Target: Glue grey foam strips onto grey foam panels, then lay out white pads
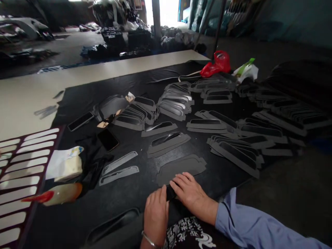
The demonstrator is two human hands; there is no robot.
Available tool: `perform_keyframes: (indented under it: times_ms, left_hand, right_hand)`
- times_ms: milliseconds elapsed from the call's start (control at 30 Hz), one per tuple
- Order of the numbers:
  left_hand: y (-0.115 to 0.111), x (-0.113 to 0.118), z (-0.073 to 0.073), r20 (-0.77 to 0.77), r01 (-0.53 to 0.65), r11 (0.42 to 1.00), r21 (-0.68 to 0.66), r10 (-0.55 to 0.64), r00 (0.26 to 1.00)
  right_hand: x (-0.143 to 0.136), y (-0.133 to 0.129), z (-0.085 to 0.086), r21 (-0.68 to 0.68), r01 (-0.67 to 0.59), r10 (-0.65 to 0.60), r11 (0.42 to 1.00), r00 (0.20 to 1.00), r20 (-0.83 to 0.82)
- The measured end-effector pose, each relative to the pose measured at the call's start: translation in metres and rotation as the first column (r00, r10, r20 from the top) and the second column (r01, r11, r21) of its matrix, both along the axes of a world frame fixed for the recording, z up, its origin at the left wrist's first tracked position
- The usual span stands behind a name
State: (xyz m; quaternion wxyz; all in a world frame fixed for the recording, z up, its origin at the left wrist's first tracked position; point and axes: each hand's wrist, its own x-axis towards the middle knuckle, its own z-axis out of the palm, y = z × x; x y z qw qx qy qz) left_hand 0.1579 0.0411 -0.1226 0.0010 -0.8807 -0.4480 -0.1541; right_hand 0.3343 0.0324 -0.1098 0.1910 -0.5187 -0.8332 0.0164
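Observation:
My left hand (156, 211), fingers close together, grips the left end of a small black piece (170, 193) near the table's front edge. My right hand (191, 194) is on the right end of that piece, its fingers bent over it; the thumb is hidden. Just beyond the fingertips lies a flat grey cut piece (181, 166) with a stepped outline. A grey piece with a glossy black panel (116, 224) rests left of my left hand. Two narrow grey loop-shaped strips (119, 170) lie farther left.
Stacks of grey-and-black pieces (233, 152) spread across the black-covered table. At left are a slotted frame (38, 166), a red-nozzled bottle (61, 194), a pale block (70, 167) and two phones (107, 139), (81, 121). A red bag (218, 65) lies at the far edge.

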Motion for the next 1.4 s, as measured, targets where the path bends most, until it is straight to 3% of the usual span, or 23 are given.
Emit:
perform_keyframes:
  times_ms: [133,333,500,700,1100,1400]
  left_hand:
    - [0.000,0.025,0.001,0.085,0.001,1.000,-0.007,0.000,0.996]
    - [0.003,0.037,-0.019,0.254,-0.216,0.976,0.025,0.203,0.946]
    - [0.009,0.040,-0.038,0.204,-0.267,0.963,0.026,0.256,0.945]
    - [0.017,0.049,-0.047,0.116,-0.254,0.967,0.031,0.249,0.962]
    - [0.026,0.050,-0.058,0.105,-0.235,0.971,-0.040,0.238,0.966]
    - [0.031,0.047,-0.061,0.101,-0.148,0.989,0.006,0.146,0.984]
  right_hand:
    - [0.033,0.004,0.001,-0.091,0.000,0.002,0.996,1.000,0.020]
    - [0.073,0.024,-0.005,-0.164,0.118,-0.121,0.979,0.993,-0.011]
    - [0.070,0.046,-0.020,-0.189,0.059,-0.065,0.980,0.998,-0.025]
    - [0.068,0.057,-0.026,-0.207,0.027,-0.030,0.978,0.999,-0.011]
    - [0.064,0.062,-0.025,-0.261,0.053,-0.041,0.964,0.998,0.050]
    - [0.063,0.067,-0.010,-0.361,0.065,-0.041,0.930,0.997,0.072]
